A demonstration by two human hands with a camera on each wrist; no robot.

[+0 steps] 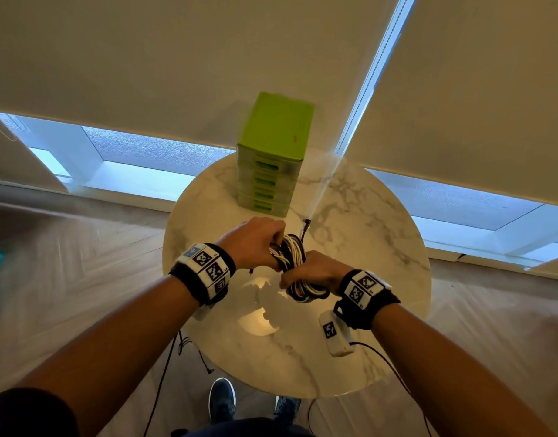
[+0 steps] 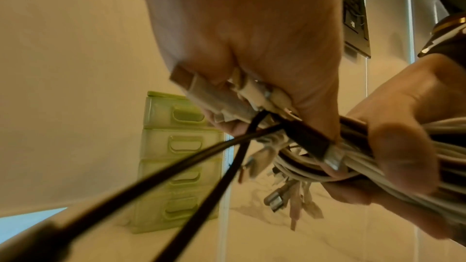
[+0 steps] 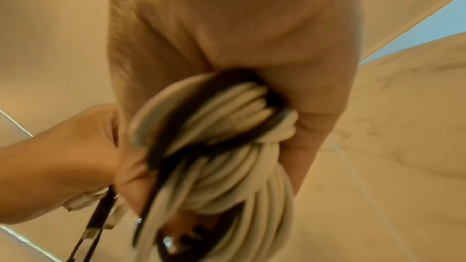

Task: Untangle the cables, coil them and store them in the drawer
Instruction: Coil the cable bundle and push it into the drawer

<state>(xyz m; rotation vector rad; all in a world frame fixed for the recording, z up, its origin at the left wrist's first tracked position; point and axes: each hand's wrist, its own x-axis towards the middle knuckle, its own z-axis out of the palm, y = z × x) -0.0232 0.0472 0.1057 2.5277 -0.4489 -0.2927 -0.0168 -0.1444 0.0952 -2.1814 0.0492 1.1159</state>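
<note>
A coiled bundle of white and black cables point(image 1: 295, 268) hangs above the round marble table point(image 1: 366, 247), held by both hands. My left hand point(image 1: 255, 241) grips the far end, where several plug ends point(image 2: 254, 97) stick out of the fist and more connectors point(image 2: 290, 196) dangle below. My right hand point(image 1: 315, 272) grips the near loops of the bundle point(image 3: 227, 136). Two black strands point(image 2: 176, 168) run from the left hand toward its wrist camera. The green drawer unit point(image 1: 273, 156) stands at the table's far side with all drawers shut.
A black plug point(image 1: 306, 224) pokes up beyond the bundle. Thin black leads point(image 1: 176, 357) hang off the table's near left edge toward the floor. A white tagged device point(image 1: 334, 337) dangles under my right wrist. My shoes point(image 1: 222, 398) stand at the table's near edge.
</note>
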